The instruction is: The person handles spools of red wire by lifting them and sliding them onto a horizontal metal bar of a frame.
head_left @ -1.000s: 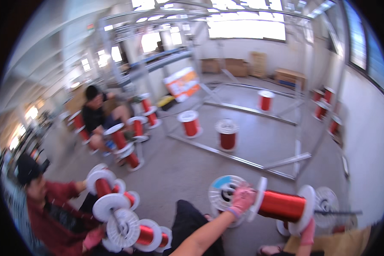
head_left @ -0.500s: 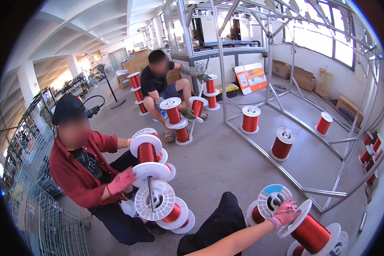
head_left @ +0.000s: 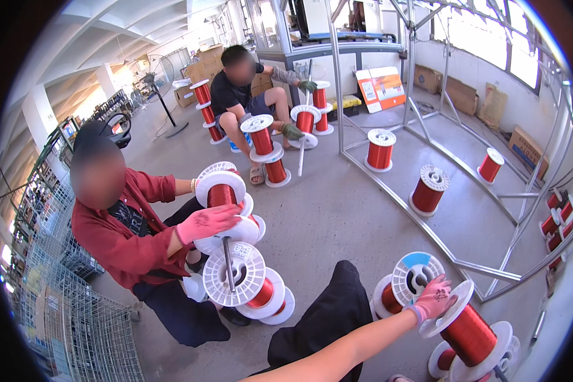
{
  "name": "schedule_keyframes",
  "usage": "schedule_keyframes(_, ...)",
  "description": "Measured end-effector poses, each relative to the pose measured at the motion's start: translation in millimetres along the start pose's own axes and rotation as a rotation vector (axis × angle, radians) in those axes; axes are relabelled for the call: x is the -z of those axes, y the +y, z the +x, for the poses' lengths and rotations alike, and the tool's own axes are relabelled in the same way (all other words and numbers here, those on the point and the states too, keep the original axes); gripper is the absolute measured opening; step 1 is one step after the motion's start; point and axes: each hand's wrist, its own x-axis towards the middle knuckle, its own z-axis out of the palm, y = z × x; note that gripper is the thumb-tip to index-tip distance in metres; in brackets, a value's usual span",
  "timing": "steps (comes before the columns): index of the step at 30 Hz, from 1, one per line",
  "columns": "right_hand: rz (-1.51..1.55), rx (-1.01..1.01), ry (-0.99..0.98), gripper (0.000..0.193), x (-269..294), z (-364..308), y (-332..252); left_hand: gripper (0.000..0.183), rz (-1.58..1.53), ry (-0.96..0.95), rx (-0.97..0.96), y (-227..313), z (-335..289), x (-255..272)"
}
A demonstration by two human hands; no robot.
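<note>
My left hand [head_left: 435, 297], in a pink printed glove, reaches to the right. It rests against the white upper flange [head_left: 449, 313] of a tilted spool of red wire [head_left: 469, 337], its fingers stretched out. The lower end of this spool leans among other spools at the bottom right, where a rod end [head_left: 501, 374] sticks out. Just left of the hand, another red-wound spool [head_left: 417, 275] shows its white end with a blue label patch. My right hand is out of view.
On the left, a person in a red shirt [head_left: 127, 229] touches a tilted spool [head_left: 221, 196] on a rod. Another person [head_left: 235, 95] handles spools farther back. A metal frame [head_left: 420, 219] surrounds several standing spools. Wire cages [head_left: 89, 318] line the left side.
The view has tilted, so the nearby spools sit higher. My left hand stays at the flange, slightly shifted. The red-shirted person's gloved hand has moved up and right over the flange.
</note>
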Motion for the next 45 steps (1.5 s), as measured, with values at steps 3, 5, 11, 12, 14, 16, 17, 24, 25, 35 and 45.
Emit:
schedule_keyframes(3,-0.012,-0.021,-0.017,0.057,-5.7,5.9,-0.9,0.040,-0.038,0.032,0.016,-3.0,-3.8,-2.2)
schedule_keyframes(5,-0.010,-0.015,-0.012,0.058,-4.4,8.5,-1.1,0.040,-0.018,0.018,0.007,2.0,0.5,5.3)
schedule_keyframes(11,0.006,-0.028,-0.022,0.058,-4.6,8.6,-0.8,0.038,0.012,0.092,-0.025,-2.2,-0.9,-5.5)
schedule_keyframes(12,0.014,-0.029,-0.021,0.058,-4.8,10.3,0.5,0.038,0.018,0.090,-0.030,-1.9,-0.2,-5.5)
schedule_keyframes(14,0.017,-0.040,-0.031,0.058,-4.8,11.1,1.5,0.038,0.024,0.093,-0.032,-4.5,-0.5,-6.9)
schedule_keyframes(16,0.026,-0.046,-0.039,0.058,-8.0,13.5,2.0,0.038,0.036,0.104,-0.027,-4.2,-0.7,-6.8)
schedule_keyframes(17,0.024,-0.051,-0.042,0.059,-8.9,15.2,2.5,0.039,0.057,0.054,-0.034,-4.3,1.2,-4.9)
schedule_keyframes(24,-0.001,-0.078,-0.032,0.059,-5.0,28.2,5.6,0.042,0.068,0.036,-0.036,6.0,-0.2,4.9)
schedule_keyframes(25,-0.011,-0.084,-0.028,0.060,-5.1,32.2,3.5,0.042,0.075,0.031,-0.035,5.6,-0.9,7.7)
schedule_keyframes(35,-1.231,0.135,-0.087,0.051,54.9,-47.5,107.9,0.037,0.239,0.009,-0.161,-1.1,7.9,-17.3)
schedule_keyframes(45,-0.670,0.429,0.225,0.048,-41.7,27.2,-48.7,0.025,0.325,-0.014,-0.310,-5.8,8.5,11.5)
